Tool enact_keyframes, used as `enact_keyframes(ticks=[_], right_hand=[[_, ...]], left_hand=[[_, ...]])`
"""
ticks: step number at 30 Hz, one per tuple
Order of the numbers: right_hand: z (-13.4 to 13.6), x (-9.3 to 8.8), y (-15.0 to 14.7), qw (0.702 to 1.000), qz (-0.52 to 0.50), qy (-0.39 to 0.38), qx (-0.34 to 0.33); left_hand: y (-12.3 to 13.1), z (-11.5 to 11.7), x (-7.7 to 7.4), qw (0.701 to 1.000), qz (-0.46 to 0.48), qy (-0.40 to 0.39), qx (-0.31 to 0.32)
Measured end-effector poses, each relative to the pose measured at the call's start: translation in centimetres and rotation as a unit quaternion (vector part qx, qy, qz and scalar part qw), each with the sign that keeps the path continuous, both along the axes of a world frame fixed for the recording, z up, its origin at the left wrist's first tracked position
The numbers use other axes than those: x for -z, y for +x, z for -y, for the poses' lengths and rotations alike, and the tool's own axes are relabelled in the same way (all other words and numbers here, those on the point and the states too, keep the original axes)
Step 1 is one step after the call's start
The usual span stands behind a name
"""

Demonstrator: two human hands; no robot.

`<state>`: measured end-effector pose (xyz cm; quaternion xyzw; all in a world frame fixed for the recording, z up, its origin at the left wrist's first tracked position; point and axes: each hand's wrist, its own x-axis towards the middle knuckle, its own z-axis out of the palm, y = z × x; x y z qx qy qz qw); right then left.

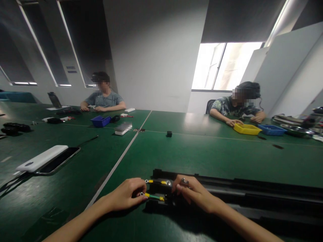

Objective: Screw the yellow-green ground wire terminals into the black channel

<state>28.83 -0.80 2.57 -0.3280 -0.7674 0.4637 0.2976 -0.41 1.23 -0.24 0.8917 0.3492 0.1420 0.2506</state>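
Note:
My left hand is closed in a pinch at the ring-terminal end of a short green-and-yellow wire. Above that wire runs a second short wire with yellow ends and ring terminals, close to my left fingertips. A long black rail-like housing lies under both wires and stretches to the right. Over its left part, my right hand has its fingers curled around a small shiny metal tool, mostly hidden by the hand. Its fingertips are beside the right-hand ends of the wires.
A small black block sits mid-table. At left lie a white power bank and a phone with cables. Across the green table sit two people, near a blue bin and a yellow bin.

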Motion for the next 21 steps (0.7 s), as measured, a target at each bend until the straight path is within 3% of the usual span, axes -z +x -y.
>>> enact_keyframes(ticks=[21], right_hand=[[-0.15,0.37,-0.25,0.999,0.023,0.0,0.029]], left_hand=[[0.13,0.15,-0.19,1.0,-0.009,-0.007,-0.007]])
